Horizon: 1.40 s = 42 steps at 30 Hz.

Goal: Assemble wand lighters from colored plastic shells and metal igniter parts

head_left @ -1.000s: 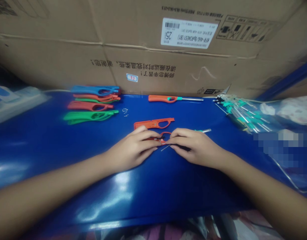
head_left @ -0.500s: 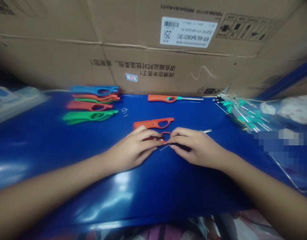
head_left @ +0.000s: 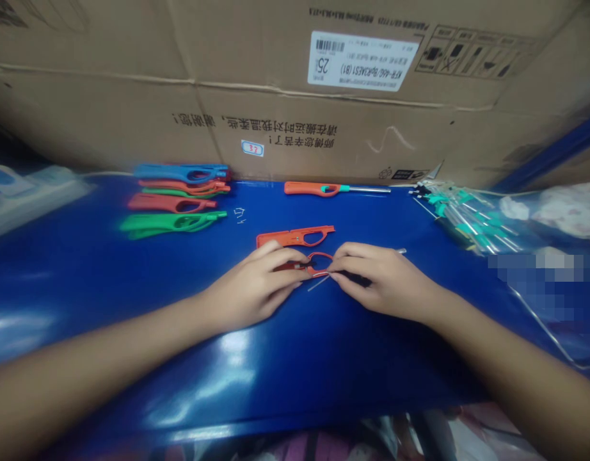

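Note:
My left hand (head_left: 261, 282) is closed around the handle end of an orange lighter half-shell (head_left: 320, 256), whose trigger loop shows between my hands. At the loop's other end my right hand (head_left: 374, 272) pinches a thin pale tube (head_left: 318, 283), which slants down toward the table. Most of the half-shell and whatever lies inside it are hidden by my fingers. A metal rod tip (head_left: 402, 251) shows just past my right knuckles. Right behind my hands lies a second orange half-shell (head_left: 295, 237), flat on the blue table.
An assembled orange lighter (head_left: 336, 189) lies at the back. Left are stacked coloured lighter shells (head_left: 177, 224) beside several small metal pins (head_left: 240, 214). Metal rods with teal parts (head_left: 468, 218) are heaped right. A cardboard box (head_left: 256, 83) walls the table's (head_left: 228, 384) far edge.
My right hand has shifted slightly to the right along the half-shell, baring more of the trigger loop. My left hand stays in place.

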Each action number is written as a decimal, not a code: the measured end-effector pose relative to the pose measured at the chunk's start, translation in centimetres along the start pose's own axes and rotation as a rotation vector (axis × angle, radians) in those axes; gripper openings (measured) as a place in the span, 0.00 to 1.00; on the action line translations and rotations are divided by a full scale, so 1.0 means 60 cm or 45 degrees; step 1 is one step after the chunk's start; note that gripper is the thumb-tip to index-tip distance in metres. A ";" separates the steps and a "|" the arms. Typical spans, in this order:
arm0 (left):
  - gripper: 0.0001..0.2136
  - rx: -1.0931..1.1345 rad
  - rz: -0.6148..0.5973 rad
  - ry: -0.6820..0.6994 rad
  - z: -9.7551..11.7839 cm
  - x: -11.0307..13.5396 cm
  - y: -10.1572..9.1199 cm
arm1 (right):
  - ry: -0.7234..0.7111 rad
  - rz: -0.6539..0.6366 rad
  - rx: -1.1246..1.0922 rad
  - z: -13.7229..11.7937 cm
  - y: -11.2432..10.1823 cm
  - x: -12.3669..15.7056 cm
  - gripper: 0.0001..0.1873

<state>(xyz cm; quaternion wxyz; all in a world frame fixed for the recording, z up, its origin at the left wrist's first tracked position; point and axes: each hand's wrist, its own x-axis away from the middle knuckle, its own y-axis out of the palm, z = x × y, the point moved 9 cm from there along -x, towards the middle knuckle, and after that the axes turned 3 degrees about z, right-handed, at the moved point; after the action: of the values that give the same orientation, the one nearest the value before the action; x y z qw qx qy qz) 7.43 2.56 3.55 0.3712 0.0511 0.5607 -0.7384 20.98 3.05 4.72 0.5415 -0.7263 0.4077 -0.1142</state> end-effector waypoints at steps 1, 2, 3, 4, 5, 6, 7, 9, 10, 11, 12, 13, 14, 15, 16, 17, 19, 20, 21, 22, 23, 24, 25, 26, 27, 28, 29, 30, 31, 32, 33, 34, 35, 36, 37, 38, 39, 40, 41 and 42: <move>0.14 0.000 -0.001 0.001 0.000 0.000 0.000 | 0.000 -0.003 0.002 0.000 0.000 0.000 0.09; 0.14 0.000 -0.004 0.000 0.001 0.000 0.000 | 0.001 -0.005 0.004 0.001 0.000 0.000 0.09; 0.14 0.001 -0.006 0.000 0.001 0.000 0.000 | 0.002 -0.007 0.004 0.001 0.000 0.000 0.09; 0.14 0.001 -0.006 0.000 0.001 0.000 0.000 | 0.003 -0.008 0.004 0.002 0.001 0.001 0.09; 0.14 0.002 -0.006 0.001 0.001 0.000 0.000 | 0.001 -0.006 0.002 0.002 0.001 0.001 0.09; 0.14 0.003 -0.003 0.002 0.001 0.000 -0.001 | -0.001 -0.001 -0.001 0.003 0.000 0.001 0.09; 0.14 0.004 0.001 0.001 0.001 0.001 -0.001 | -0.003 0.005 -0.006 0.003 0.000 0.001 0.09; 0.14 0.002 0.002 -0.001 0.001 0.001 -0.001 | -0.004 0.017 -0.018 0.004 0.000 0.001 0.09; 0.15 0.000 -0.004 -0.004 0.001 0.001 -0.001 | -0.002 0.017 -0.023 0.004 0.000 0.001 0.09; 0.15 -0.002 -0.011 -0.007 0.000 0.001 0.000 | 0.002 0.011 -0.024 0.004 0.001 0.001 0.09; 0.15 -0.003 -0.019 -0.012 0.000 0.001 0.001 | 0.008 0.005 -0.021 0.005 0.002 0.001 0.09; 0.16 -0.005 -0.028 -0.015 0.000 0.001 0.002 | 0.013 -0.002 -0.016 0.006 0.002 0.001 0.09; 0.16 -0.008 -0.036 -0.015 -0.001 0.001 0.003 | 0.016 -0.008 -0.010 0.006 0.003 0.002 0.09; 0.16 -0.011 -0.040 -0.014 -0.001 0.001 0.003 | 0.017 -0.012 -0.006 0.006 0.003 0.002 0.09; 0.17 -0.017 -0.044 -0.011 0.000 0.001 0.003 | 0.017 -0.010 -0.006 0.006 0.002 0.002 0.09; 0.17 -0.023 -0.049 -0.008 0.000 0.001 0.004 | 0.016 -0.003 -0.010 0.006 0.001 0.002 0.09; 0.17 -0.032 -0.053 -0.008 -0.001 0.001 0.004 | 0.018 0.012 -0.023 0.006 -0.001 0.001 0.09; 0.17 -0.032 -0.053 -0.011 -0.001 0.002 0.004 | 0.022 0.018 -0.027 0.007 -0.002 0.002 0.08; 0.18 -0.030 -0.051 -0.014 -0.001 0.002 0.004 | 0.026 0.018 -0.030 0.007 -0.001 0.002 0.08; 0.17 -0.026 -0.050 -0.018 -0.001 0.002 0.004 | 0.027 0.015 -0.027 0.007 -0.001 0.002 0.08; 0.17 -0.023 -0.047 -0.020 -0.001 0.002 0.004 | 0.027 0.008 -0.021 0.007 0.001 0.002 0.08; 0.17 -0.020 -0.047 -0.021 -0.001 0.002 0.004 | 0.024 -0.001 -0.013 0.007 0.002 0.002 0.08; 0.17 -0.018 -0.048 -0.020 -0.001 0.001 0.004 | 0.019 -0.005 -0.009 0.007 0.003 0.002 0.09; 0.17 -0.019 -0.050 -0.020 -0.002 0.001 0.005 | 0.015 0.001 -0.016 0.006 0.002 0.002 0.09; 0.17 -0.021 -0.053 -0.019 -0.002 0.001 0.005 | 0.011 0.018 -0.032 0.006 0.000 0.002 0.08; 0.17 -0.023 -0.056 -0.017 -0.002 0.001 0.006 | 0.007 0.040 -0.052 0.005 -0.002 0.002 0.08; 0.17 -0.025 -0.059 -0.014 -0.002 0.001 0.006 | 0.003 0.060 -0.063 0.004 -0.005 0.001 0.07; 0.17 -0.027 -0.060 -0.013 -0.002 0.001 0.006 | -0.001 0.074 -0.060 0.003 -0.007 0.001 0.07; 0.17 -0.027 -0.060 -0.011 -0.002 0.001 0.006 | -0.001 0.077 -0.041 0.003 -0.008 0.001 0.07; 0.17 -0.025 -0.061 -0.010 -0.002 0.001 0.006 | -0.004 0.072 -0.013 0.003 -0.008 0.001 0.07; 0.16 -0.025 -0.063 -0.011 -0.002 0.001 0.006 | -0.006 0.062 0.014 0.002 -0.007 0.001 0.08; 0.16 -0.024 -0.065 -0.013 -0.002 0.000 0.006 | -0.007 0.054 0.034 0.002 -0.006 0.001 0.08; 0.16 -0.023 -0.066 -0.015 -0.002 0.000 0.006 | -0.009 0.053 0.043 0.002 -0.006 0.001 0.08; 0.16 -0.021 -0.068 -0.017 -0.002 0.000 0.006 | -0.012 0.054 0.046 0.002 -0.006 0.001 0.09; 0.16 -0.019 -0.069 -0.019 -0.001 -0.001 0.006 | -0.015 0.058 0.054 0.002 -0.006 0.001 0.09; 0.16 -0.016 -0.068 -0.019 -0.001 -0.001 0.006 | -0.018 0.063 0.068 0.001 -0.007 0.001 0.09; 0.16 -0.014 -0.067 -0.017 -0.001 -0.001 0.006 | -0.020 0.066 0.085 0.002 -0.007 0.001 0.09; 0.16 -0.014 -0.064 -0.015 -0.001 -0.001 0.005 | -0.022 0.067 0.102 0.002 -0.007 0.001 0.09; 0.16 -0.015 -0.064 -0.011 0.000 -0.001 0.006 | -0.022 0.064 0.119 0.002 -0.008 0.001 0.09; 0.16 -0.018 -0.063 -0.009 -0.001 0.000 0.006 | -0.023 0.061 0.130 0.002 -0.008 0.001 0.09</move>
<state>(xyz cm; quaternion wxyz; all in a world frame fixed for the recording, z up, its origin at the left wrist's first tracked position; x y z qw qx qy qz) 7.63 2.57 3.27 0.3549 0.0321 0.5656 -0.7437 21.32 3.13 5.07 0.5840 -0.6888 0.4137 -0.1154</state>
